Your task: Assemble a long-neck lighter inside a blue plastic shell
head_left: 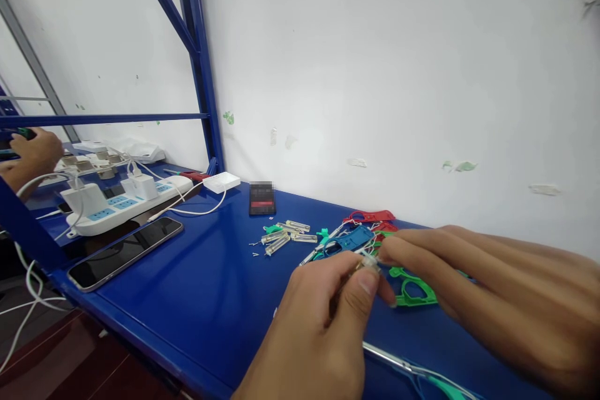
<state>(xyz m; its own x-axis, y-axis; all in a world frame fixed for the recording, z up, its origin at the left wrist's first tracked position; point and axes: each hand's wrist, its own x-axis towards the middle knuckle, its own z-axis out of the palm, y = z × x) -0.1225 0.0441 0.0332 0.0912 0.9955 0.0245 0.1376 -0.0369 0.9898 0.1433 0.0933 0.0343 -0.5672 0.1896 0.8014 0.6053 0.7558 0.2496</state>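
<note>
Left hand (pixel 312 331) pinches small clear part (pixel 370 260) between thumb and finger, on near side of blue plastic piece (pixel 359 239); right hand (pixel 469 275) has bent fingers at it, can't tell if gripping. Clear tubes (pixel 278 244) left of blue piece, red pieces (pixel 382 215) behind it, green piece (pixel 415 301) right and nearer.

Soft, bright light covers the white wall (pixel 375 62), with edges stretched and the right hand (pixel 487 269) slightly blurred.

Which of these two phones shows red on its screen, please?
The phone near the wall; the other phone, beside the power strip, has a dark screen.
</note>
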